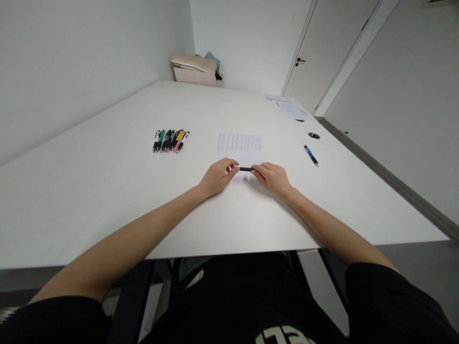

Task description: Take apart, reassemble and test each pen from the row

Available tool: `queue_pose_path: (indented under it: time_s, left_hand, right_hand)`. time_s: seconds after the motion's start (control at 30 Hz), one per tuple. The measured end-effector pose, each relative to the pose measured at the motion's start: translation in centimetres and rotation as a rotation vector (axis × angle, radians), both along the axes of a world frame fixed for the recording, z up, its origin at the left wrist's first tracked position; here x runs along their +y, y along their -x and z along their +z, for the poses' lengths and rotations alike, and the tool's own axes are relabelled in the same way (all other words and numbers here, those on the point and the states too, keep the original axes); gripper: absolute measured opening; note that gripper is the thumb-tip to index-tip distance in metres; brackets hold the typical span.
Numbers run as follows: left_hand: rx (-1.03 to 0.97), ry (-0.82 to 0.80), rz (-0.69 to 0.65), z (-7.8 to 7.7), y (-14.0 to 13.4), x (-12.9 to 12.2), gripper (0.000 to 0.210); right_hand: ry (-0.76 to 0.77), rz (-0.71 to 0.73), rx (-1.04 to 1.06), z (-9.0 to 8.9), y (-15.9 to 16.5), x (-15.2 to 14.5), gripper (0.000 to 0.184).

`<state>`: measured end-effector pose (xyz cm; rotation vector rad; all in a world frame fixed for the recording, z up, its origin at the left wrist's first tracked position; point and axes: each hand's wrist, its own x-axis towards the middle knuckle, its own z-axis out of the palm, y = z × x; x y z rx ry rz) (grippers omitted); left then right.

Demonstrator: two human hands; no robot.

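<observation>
A black pen (pixel 245 169) is held level between my two hands, just over the lower part of a printed sheet of paper (pixel 240 143). My left hand (pixel 217 176) pinches its left end between thumb and fingers. At the other end, my right hand (pixel 271 177) grips the pen, and the fingers hide that tip. Only the dark middle of the pen shows. Both wrists stay low over the white table (pixel 201 224).
Several pens (pixel 170 141) lie side by side to the left of the sheet. A blue pen (pixel 311 155) rests at the right, near a round metal grommet (pixel 313 135). More papers (pixel 289 107) lie at the far right, and folded cloths (pixel 199 63) sit beyond the far edge.
</observation>
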<state>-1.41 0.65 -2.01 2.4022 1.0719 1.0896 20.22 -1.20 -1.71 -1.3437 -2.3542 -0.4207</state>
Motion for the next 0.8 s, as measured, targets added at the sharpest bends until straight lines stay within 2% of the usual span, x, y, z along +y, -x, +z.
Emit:
queue_pose_path:
  time_s: [0.3,0.8]
  left_hand:
    - [-0.006,-0.07,-0.023,-0.13,0.11,-0.01,0.014]
    - [-0.008,-0.008,-0.008,-0.14,0.14,0.09,0.013]
  right_hand:
    - [-0.001,-0.001,0.001,0.0,-0.01,-0.01,0.04]
    - [0.008,-0.014,-0.001,0.18,0.05,-0.09,0.04]
